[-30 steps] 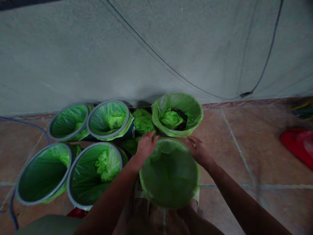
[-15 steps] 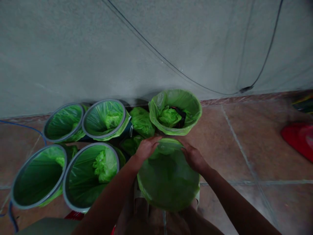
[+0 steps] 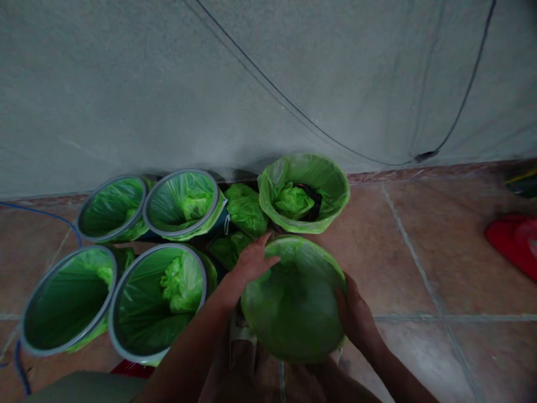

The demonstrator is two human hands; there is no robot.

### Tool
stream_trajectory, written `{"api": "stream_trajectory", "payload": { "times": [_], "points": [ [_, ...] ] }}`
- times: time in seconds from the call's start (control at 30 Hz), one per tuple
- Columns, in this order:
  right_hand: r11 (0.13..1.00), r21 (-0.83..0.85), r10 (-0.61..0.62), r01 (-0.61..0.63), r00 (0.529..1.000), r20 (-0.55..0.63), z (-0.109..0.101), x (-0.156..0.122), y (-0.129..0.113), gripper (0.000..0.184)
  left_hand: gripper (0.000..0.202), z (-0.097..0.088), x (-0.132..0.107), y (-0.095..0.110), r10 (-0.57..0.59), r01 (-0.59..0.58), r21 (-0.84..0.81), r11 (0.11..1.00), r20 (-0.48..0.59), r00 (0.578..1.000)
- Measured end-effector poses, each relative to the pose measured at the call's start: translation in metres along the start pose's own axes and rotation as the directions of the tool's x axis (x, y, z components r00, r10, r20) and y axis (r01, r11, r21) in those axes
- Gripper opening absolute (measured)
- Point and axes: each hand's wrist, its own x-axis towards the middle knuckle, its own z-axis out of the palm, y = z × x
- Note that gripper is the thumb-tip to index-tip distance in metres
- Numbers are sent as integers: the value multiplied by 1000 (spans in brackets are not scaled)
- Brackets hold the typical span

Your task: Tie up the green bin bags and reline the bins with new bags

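Observation:
Between my legs stands a bin lined with a translucent green bag (image 3: 293,313), the bag's edge folded over its rim. My left hand (image 3: 251,262) rests at the upper left of this rim, thumb and forefinger spread apart. On the right side, my right hand (image 3: 357,310) grips the rim and the bag's edge, some fingers inside the opening. Just beyond is another green-lined bin (image 3: 346,196), holding a crumpled green bag (image 3: 292,200) and a dark object (image 3: 314,202).
Several grey-rimmed bins (image 3: 115,330) with green liners stand at left, some holding bunched bags. Green bags (image 3: 245,207) lie beside them. A cable (image 3: 289,103) hangs along the wall (image 3: 126,84). A red object (image 3: 512,238) lies on the tiled floor (image 3: 403,268) at right.
My right hand has slid from the rim's far edge down to its right side. My left hand's fingers have spread apart. The view has shifted slightly.

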Motion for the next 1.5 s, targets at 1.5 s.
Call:
{"api": "stream_trajectory", "payload": {
  "times": [1.5],
  "points": [
    [968, 171, -206, 185, 972, 112, -28, 68, -47, 60, 48, -11, 6, 22, 45, -37, -64, 997, 136, 990]
  ]
}}
